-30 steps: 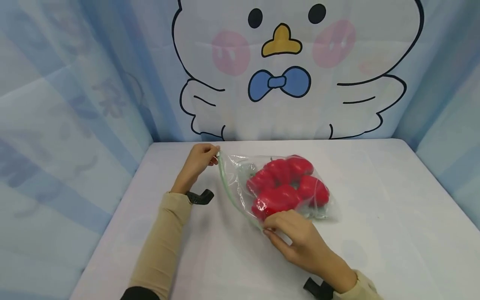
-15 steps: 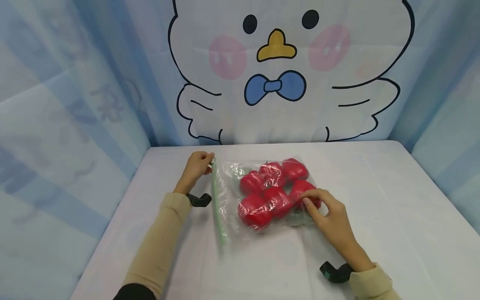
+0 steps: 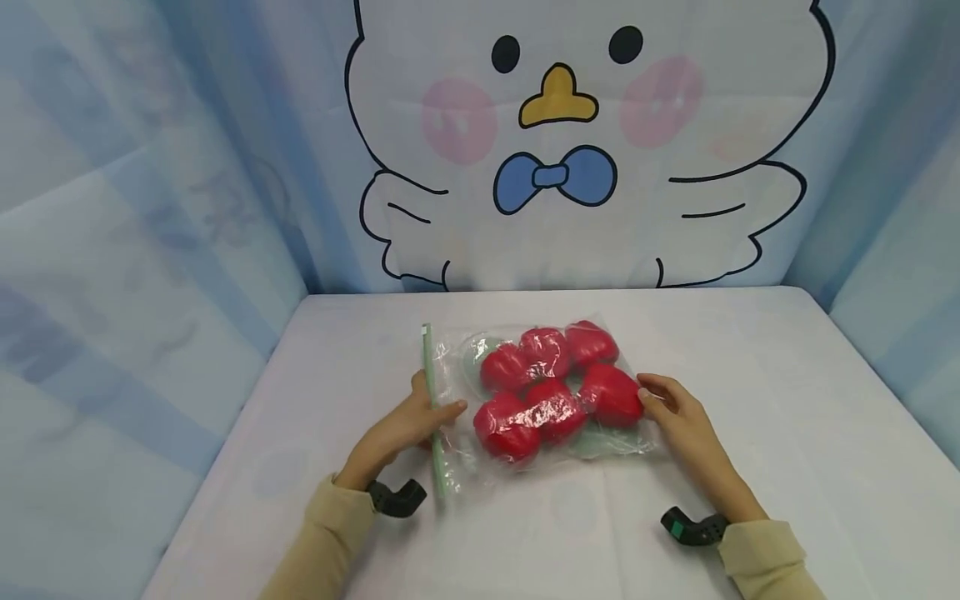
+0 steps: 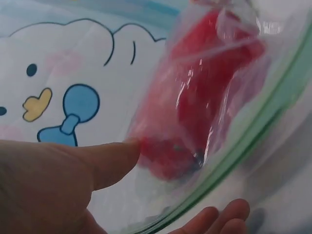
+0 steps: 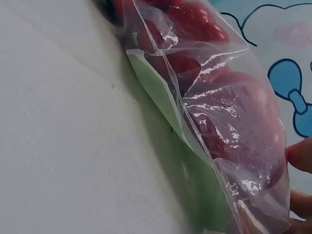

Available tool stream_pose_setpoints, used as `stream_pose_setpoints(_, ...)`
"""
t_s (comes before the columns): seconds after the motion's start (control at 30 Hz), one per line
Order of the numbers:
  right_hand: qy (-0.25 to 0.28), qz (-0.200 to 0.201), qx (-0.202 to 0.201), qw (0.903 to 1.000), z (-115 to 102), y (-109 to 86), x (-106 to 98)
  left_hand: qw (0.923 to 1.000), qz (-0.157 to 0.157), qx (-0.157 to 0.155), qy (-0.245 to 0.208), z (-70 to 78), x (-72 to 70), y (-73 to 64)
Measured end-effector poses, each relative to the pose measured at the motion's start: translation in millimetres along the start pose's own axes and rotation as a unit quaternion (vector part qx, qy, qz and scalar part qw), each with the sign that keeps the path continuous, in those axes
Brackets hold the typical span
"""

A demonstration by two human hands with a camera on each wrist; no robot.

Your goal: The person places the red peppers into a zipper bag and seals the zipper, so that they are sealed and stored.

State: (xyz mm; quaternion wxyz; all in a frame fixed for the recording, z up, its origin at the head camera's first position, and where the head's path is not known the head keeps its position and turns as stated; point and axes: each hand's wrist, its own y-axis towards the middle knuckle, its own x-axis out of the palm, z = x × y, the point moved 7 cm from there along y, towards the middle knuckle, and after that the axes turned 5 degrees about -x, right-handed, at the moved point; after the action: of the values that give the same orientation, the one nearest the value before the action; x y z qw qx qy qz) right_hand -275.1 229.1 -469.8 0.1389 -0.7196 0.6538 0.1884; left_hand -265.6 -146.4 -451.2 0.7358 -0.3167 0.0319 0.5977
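A clear zip bag [image 3: 465, 467] of several glossy red bell peppers [image 3: 551, 408] lies on the white table, its green zip strip [image 3: 429, 367] to the left. My left hand [image 3: 401, 429] straddles that strip. In the left wrist view its thumb [image 4: 114, 161] reaches over the bag and its fingers [image 4: 234, 212] sit beyond the strip, wide of the thumb. At the bag's right edge, my right hand [image 3: 686, 421] holds the plastic. The right wrist view shows its thumb [image 5: 301, 156] against the bag; the other fingers are partly hidden behind it.
The white-covered table [image 3: 810, 433] extends around the bag. A curtain [image 3: 562, 242] with a cartoon bird stands behind, and another curtain [image 3: 150, 375] hangs on the left. Each wrist wears a black camera mount [image 3: 397, 498].
My right hand has left the strip's near end and moved to the bag's right edge. My left hand has come down the strip from its far corner. The bag has turned and lies flatter.
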Motion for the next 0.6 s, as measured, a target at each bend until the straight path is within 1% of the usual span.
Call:
stream_pose_setpoints(0.03, 0.004, -0.007, 0.007, 0.9999, 1.5, -0.1, 0.0, 0.9999, -0.007, 0.01, -0.005, 2.6, 6.0, -3.3)
stream_pose_setpoints(0.1, 0.007, -0.015, 0.012, 0.9998, 2.4, -0.1, 0.0, 0.9996, -0.014, 0.016, -0.02, 6.1, 15.2, -7.3)
stream_pose_setpoints(0.23, 0.007, -0.019, 0.009, 0.9997, 2.0, -0.1, -1.4, 0.9981, -0.035, 0.036, -0.035, 14.8, 31.1, -7.3)
stream_pose_setpoints(0.3, 0.007, -0.018, 0.01, 0.9998, 2.4, 0.0, -2.6, 0.997, -0.042, 0.051, -0.04, 18.4, 37.8, -4.6)
stream_pose_setpoints(0.37, 0.012, -0.013, 0.009, 0.9998, 3.6, 0.3, -3.9, 0.996, -0.043, 0.064, -0.046, 21.3, 42.4, -0.8)
stream_pose_setpoints(0.6, 0.015, 0.014, 0.015, 0.9997, 9.2, -2.0, -13.4, 0.994, -0.04, 0.086, -0.055, 32.5, 49.7, 16.6)
